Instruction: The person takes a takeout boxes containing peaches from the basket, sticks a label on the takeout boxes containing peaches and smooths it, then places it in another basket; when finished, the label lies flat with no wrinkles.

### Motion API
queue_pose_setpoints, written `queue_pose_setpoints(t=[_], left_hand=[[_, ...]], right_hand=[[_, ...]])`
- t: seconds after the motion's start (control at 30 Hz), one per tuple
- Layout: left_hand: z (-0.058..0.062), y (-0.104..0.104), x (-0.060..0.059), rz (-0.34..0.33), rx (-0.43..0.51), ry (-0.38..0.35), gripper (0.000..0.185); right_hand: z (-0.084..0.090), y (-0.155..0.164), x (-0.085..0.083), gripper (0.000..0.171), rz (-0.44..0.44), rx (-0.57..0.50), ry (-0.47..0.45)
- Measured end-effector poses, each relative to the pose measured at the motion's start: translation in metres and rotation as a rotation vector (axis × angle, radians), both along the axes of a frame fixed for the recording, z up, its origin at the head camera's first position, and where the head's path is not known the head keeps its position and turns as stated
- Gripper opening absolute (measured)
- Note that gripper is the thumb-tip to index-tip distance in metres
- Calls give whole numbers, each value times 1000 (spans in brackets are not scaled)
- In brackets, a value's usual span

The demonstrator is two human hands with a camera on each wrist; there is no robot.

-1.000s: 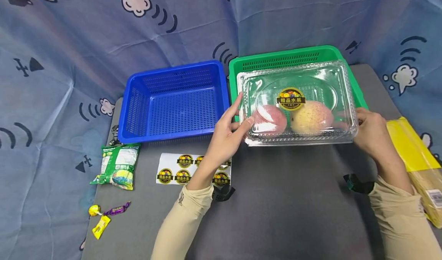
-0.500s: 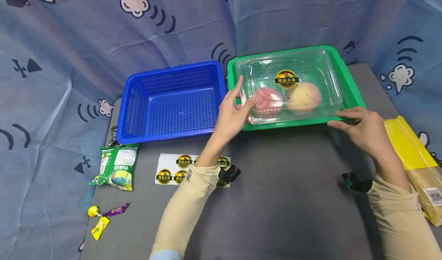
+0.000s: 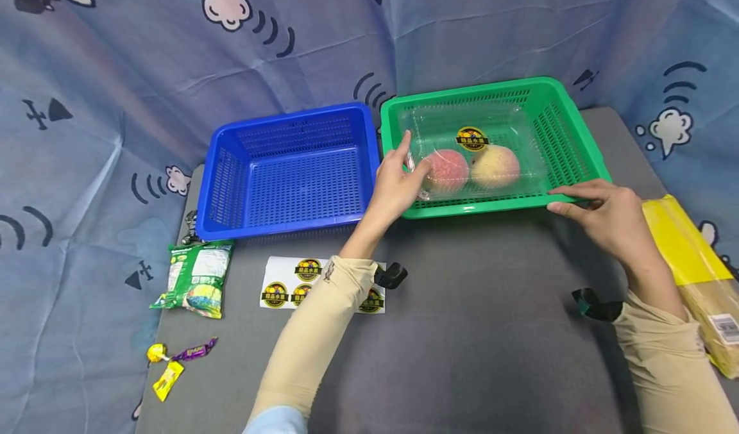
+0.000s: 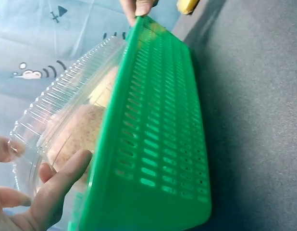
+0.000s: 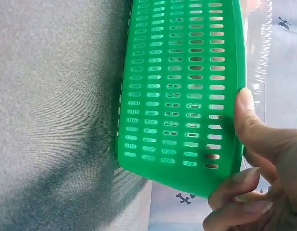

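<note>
A clear plastic fruit box [image 3: 427, 121], lid on, sits inside the green basket [image 3: 583, 136] toward its left side. Through the plastic show a pinkish-red fruit [image 3: 449, 170] and a yellow-pink fruit [image 3: 495, 166]; a black-and-gold round label [image 3: 472, 138] is on the lid. My left hand [image 3: 399, 181] holds the box's left end between thumb and fingers. In the left wrist view, the box [image 4: 67, 82] stands partly above the basket's rim. My right hand [image 3: 614, 219] pinches the basket's near right corner, thumb on the rim [image 5: 239, 57] and fingers at the corner.
A blue basket [image 3: 369, 165] stands left of the green one. A label sheet [image 3: 288, 280] lies in front, partly under the left arm. Also there are a green snack bag [image 3: 202, 280], small candies [image 3: 193, 352], a yellow-and-tan package [image 3: 693, 254] and a curtain behind [image 3: 323, 36].
The box has gone from above the green basket down into it, lowered with the left hand. My right hand has left the box and taken hold of the basket's rim.
</note>
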State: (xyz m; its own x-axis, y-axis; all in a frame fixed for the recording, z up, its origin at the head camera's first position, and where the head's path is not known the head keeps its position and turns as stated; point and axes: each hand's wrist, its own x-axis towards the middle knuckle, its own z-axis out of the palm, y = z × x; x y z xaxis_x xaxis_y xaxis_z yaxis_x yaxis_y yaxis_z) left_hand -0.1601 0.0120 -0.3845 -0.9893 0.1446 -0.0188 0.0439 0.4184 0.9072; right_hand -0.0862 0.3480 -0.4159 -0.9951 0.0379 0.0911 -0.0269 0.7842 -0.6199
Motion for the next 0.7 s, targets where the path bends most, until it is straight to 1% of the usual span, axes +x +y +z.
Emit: queue_pose_setpoints(t=[0.17, 0.33, 0.47, 0.6, 0.7], left_hand=[[-5, 6, -1, 9, -46, -52, 72], [-8, 10, -1, 14, -85, -62, 72], [-9, 10, -2, 19, -98, -81, 71], [-8, 10, -2, 7, -87, -117, 73], [-3, 8, -1, 4, -89, -126, 74]], right_hand=[[1, -1, 1, 28, -3, -4, 0], [0, -2, 1, 29, -13, -12, 3], [0, -3, 1, 29, -17, -3, -2], [0, -2, 1, 29, -19, -1, -3], [-1, -1, 1, 28, -21, -10, 2]])
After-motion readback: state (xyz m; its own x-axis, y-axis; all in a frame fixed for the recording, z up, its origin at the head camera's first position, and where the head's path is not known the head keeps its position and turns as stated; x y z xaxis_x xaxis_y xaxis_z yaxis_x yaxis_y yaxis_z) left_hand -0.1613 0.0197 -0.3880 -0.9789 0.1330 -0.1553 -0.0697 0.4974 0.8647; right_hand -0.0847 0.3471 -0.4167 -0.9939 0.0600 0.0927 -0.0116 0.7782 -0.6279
